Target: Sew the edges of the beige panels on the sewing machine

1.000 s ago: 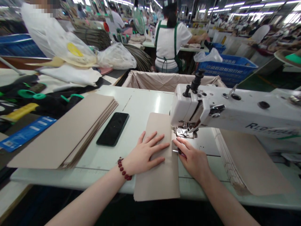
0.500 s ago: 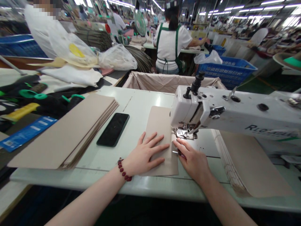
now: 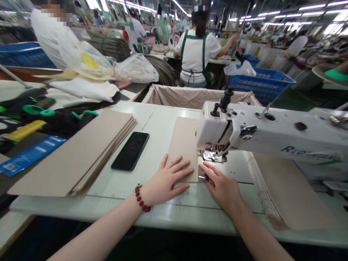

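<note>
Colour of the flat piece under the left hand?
Plain beige, no pattern visible; the flat piece shows in the head view, the only one.

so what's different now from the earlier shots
The beige panel has slid forward, away from the person, alongside the sewing machine; its near edge, earlier past the table's front edge, is now by the hands. Nothing was visibly let go: the left hand stays spread, the right hand keeps its metal-tipped tool. Phone and left stack unmoved.
</note>
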`<state>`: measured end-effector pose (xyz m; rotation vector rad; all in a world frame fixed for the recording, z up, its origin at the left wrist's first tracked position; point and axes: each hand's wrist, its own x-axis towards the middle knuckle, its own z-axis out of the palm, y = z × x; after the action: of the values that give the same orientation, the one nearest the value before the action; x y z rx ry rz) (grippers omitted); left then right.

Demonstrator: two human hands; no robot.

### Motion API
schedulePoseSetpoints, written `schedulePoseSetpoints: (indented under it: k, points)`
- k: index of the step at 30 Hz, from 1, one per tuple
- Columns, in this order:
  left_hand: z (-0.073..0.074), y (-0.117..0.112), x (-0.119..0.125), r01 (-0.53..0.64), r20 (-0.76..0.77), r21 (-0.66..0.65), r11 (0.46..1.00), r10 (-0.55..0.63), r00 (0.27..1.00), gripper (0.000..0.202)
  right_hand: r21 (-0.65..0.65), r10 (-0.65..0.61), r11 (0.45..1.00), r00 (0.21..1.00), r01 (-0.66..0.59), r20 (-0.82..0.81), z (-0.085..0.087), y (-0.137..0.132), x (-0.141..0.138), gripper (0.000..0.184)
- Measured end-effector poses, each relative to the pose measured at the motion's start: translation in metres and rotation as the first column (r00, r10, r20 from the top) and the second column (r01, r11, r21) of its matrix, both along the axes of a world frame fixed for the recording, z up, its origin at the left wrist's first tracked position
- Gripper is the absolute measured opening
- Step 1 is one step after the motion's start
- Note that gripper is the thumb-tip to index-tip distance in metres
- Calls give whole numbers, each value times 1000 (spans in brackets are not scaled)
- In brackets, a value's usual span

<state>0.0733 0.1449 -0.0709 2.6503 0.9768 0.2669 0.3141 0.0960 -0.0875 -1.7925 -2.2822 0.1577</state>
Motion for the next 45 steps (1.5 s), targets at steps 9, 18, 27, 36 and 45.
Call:
schedulePoseSetpoints:
  k: [9,18,27,36,45]
  points:
    - [3,-4,13,90,-46,4,996,-90,995,56,5,-6,1000,1000,6,-30,-2,0,0,55]
    - [-6,18,22,20,-16,33,999,-19,1000,58,11,7,1000,998,-6,-59,-5,-1,3,49]
    - [-22,31,25,-23,55,64,998,20,998,59,25,11,1000,998,-10,-62,-7,1,3,51]
    - [-21,30,26,-31,82,60,998,26,996,58,33,11,999,998,-9,-66,-10,1,3,50]
    - [-21,31,26,-27,68,65,998,23,997,60,39,10,999,998,-7,-60,-9,1,3,49]
